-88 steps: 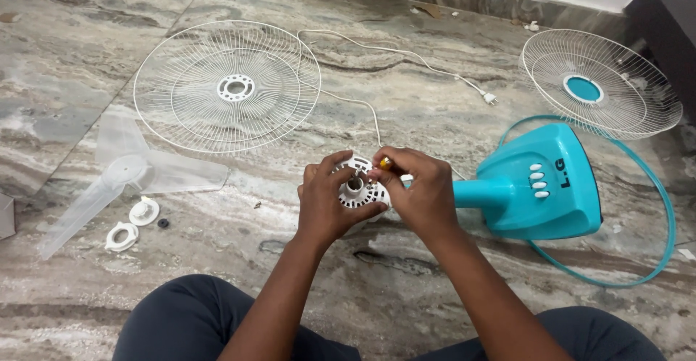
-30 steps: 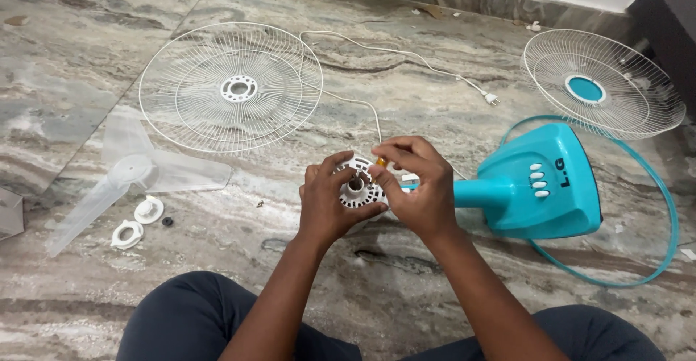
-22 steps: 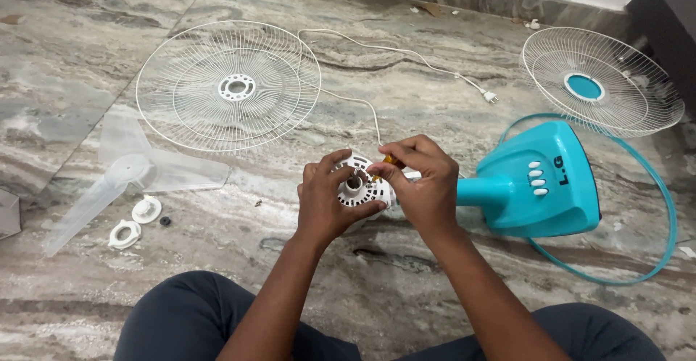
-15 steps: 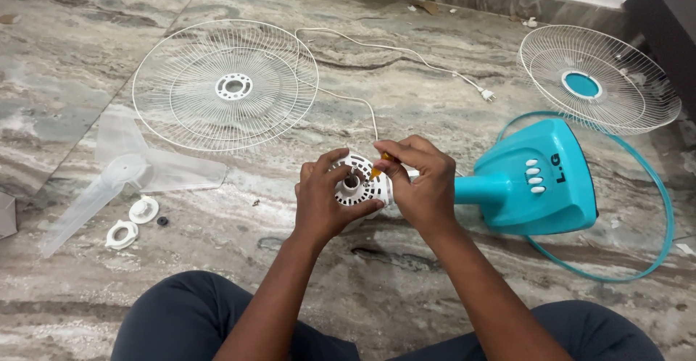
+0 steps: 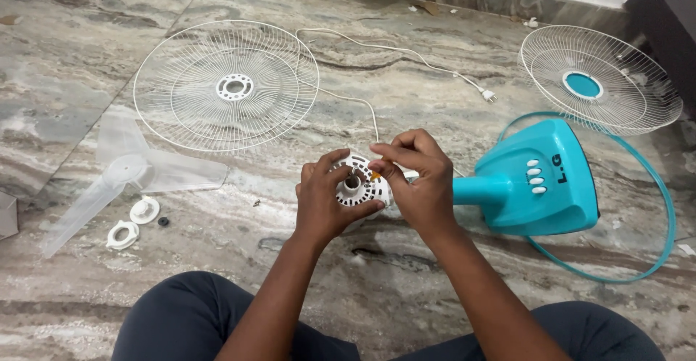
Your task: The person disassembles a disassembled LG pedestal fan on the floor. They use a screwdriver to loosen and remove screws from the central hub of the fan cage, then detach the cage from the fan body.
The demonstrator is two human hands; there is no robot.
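My left hand (image 5: 322,205) grips the white round motor housing (image 5: 358,184) of a taken-apart table fan, which lies on its side on the floor. My right hand (image 5: 417,180) is closed over the housing's right side, its fingertips pinching a small orange-tipped tool at the housing's face. The fan's teal neck and base (image 5: 536,180) stretch to the right of my hands. A white power cord (image 5: 377,56) runs from the motor toward the back.
A white rear grille (image 5: 226,85) lies at the back left, a front grille with a teal centre (image 5: 600,78) at the back right. A clear fan blade (image 5: 127,169), two white plastic nuts (image 5: 134,223) and a teal ring (image 5: 656,209) rest on the marble floor.
My hands have stayed on the motor housing with only small finger movements of the right hand. The view has shifted slightly.
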